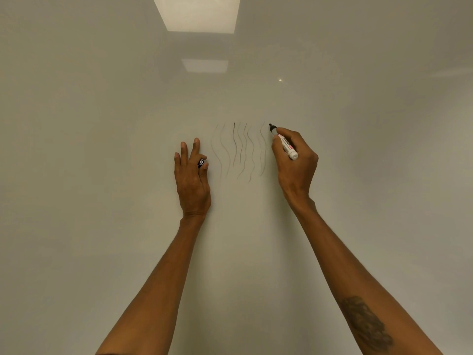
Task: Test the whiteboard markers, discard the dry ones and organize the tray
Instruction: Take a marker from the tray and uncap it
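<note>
Marker [288, 147], one, gripped by right hand [297, 170]; one cap [201, 162] pinched by left hand [192, 184]; about seven faint strokes [233, 138].

No text can be read with certainty. The marker [287, 146] barrel carries a label printed in red and dark lettering (gripped in the right hand [294, 162], set at a slant), too small to make out. The black cap [201, 162], pinched in the left hand [192, 180], shows a white round mark, illegible.
</note>
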A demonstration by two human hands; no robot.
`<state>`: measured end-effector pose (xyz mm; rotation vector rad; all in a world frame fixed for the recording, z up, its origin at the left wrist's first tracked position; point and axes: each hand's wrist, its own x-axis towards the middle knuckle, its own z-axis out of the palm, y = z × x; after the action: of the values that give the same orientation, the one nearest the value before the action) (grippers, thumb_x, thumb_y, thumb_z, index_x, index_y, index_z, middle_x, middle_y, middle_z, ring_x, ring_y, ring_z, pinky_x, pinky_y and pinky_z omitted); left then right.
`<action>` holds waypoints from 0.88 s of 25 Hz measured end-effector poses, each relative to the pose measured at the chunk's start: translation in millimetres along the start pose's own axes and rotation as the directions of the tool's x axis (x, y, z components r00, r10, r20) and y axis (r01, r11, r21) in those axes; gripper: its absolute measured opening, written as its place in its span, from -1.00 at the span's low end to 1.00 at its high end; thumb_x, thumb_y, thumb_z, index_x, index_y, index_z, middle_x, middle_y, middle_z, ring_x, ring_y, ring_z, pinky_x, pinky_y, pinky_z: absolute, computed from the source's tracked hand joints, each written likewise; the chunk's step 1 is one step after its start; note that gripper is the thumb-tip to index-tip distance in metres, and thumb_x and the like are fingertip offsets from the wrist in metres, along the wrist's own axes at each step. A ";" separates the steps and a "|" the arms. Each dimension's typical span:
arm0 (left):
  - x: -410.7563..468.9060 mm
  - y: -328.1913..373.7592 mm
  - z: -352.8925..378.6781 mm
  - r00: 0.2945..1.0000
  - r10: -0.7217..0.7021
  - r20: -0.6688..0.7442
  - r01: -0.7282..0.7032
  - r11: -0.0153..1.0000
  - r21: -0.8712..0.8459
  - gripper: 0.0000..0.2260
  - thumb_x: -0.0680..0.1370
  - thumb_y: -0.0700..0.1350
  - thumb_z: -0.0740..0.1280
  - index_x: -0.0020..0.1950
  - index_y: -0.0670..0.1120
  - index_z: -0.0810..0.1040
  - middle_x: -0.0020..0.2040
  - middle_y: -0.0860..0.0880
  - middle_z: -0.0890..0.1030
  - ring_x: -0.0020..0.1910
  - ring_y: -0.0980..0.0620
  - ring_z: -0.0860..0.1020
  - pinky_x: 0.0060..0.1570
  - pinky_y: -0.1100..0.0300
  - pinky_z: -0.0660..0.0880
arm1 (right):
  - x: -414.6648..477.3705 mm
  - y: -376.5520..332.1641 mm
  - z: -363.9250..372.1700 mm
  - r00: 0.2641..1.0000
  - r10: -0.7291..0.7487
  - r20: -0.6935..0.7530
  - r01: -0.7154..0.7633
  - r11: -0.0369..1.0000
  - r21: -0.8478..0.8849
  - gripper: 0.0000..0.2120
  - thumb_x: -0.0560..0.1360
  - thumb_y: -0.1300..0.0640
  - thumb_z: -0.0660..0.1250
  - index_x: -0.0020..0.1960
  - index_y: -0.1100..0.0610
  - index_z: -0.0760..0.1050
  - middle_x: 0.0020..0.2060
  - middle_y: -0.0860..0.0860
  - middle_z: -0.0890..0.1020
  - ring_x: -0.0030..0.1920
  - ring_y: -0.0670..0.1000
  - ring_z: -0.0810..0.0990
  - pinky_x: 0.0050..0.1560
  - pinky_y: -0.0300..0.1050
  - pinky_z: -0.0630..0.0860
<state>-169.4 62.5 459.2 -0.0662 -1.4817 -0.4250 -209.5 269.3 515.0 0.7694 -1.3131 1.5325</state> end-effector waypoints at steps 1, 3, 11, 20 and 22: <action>0.0 0.0 0.0 1.000 0.000 -0.002 0.000 1.000 -0.003 -0.76 0.70 -0.12 0.12 0.17 -0.20 0.52 0.48 -0.06 0.43 0.56 -0.07 0.22 0.56 -0.05 0.13 | 2.0 1.0 1.2 1.000 -0.003 -0.002 0.002 1.000 -0.020 -0.82 0.56 0.11 0.36 0.10 0.15 0.65 -0.12 -0.04 0.70 -0.18 -0.10 0.65 -0.21 -0.15 0.60; 0.2 0.5 -0.3 1.000 0.005 -0.002 -0.005 1.000 -0.005 -0.77 0.70 -0.13 0.12 0.15 -0.20 0.52 0.47 -0.07 0.43 0.56 -0.08 0.22 0.55 -0.06 0.13 | 2.8 3.0 -0.5 0.999 -0.027 0.035 0.030 0.997 -0.067 -0.81 0.56 0.10 0.35 0.11 0.14 0.65 -0.11 -0.04 0.70 -0.17 -0.09 0.65 -0.18 -0.10 0.62; -0.4 2.7 -0.8 1.000 -0.003 -0.005 0.003 1.000 -0.009 -0.79 0.70 -0.15 0.14 0.15 -0.21 0.52 0.48 -0.07 0.43 0.56 -0.08 0.22 0.56 -0.02 0.11 | -76.3 16.9 -31.8 0.992 0.054 0.111 -0.029 0.976 -0.217 -0.88 0.49 0.11 0.36 -0.02 0.07 0.65 -0.26 -0.07 0.65 -0.27 -0.04 0.60 -0.29 0.06 0.53; 1.2 3.2 -4.5 1.000 -0.013 0.023 0.014 0.998 -0.054 -0.79 0.69 -0.13 0.14 0.09 -0.20 0.53 0.46 -0.12 0.44 0.56 -0.11 0.23 0.57 -0.02 0.08 | -33.9 3.4 -30.7 0.994 0.101 0.042 -0.102 0.994 0.036 -0.79 0.56 0.17 0.37 0.17 0.17 0.62 0.00 -0.03 0.69 0.00 -0.09 0.67 0.03 -0.15 0.62; 1.0 4.0 -6.1 0.999 -0.013 0.031 0.014 0.998 -0.060 -0.79 0.70 -0.13 0.13 0.10 -0.20 0.52 0.47 -0.11 0.43 0.56 -0.11 0.22 0.57 -0.01 0.07 | -18.3 2.9 -25.2 0.998 0.043 0.043 -0.044 0.999 0.002 -0.77 0.56 0.16 0.36 0.19 0.16 0.62 0.02 -0.04 0.69 0.01 -0.10 0.67 0.05 -0.15 0.62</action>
<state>-162.3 64.1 460.4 -0.1113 -1.5000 -0.4819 -202.8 289.2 491.7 0.7840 -1.3669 1.5606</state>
